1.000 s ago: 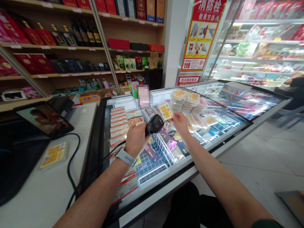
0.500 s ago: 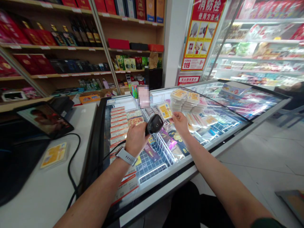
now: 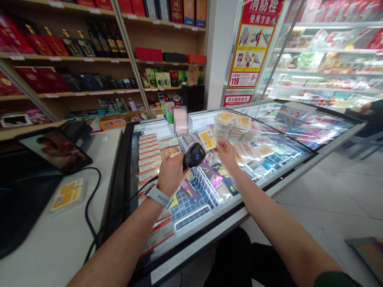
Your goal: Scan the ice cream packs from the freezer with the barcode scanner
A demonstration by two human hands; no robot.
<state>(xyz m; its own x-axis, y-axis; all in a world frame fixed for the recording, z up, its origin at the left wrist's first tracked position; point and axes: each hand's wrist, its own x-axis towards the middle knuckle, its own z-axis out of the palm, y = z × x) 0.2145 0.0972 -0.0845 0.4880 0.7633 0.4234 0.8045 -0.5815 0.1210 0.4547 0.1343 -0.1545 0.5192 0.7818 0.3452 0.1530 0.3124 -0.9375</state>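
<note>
My left hand [image 3: 171,173], with a watch on its wrist, is closed around a black barcode scanner [image 3: 195,155] whose head points right, toward the other hand. A blue light shows on the scanner. My right hand [image 3: 226,154] pinches the lower right edge of a flat plastic food box [image 3: 207,138] with a yellow label. Both hands are above the glass top of a chest freezer [image 3: 191,249]. Several similar boxes [image 3: 226,118] stand stacked beyond my right hand. The scanner's handle is mostly hidden by my fingers.
On the counter at left lie another yellow-labelled box [image 3: 67,194], a black cable [image 3: 89,207] and a screen [image 3: 55,149]. Shelves with bottles and gift boxes [image 3: 149,54] line the back. At right is a lit display fridge [image 3: 326,59]. Price cards [image 3: 149,155] lie along the freezer's left side.
A blue light now shows on the scanner, and its head is turned slightly. The hands and the held box stay almost in place.
</note>
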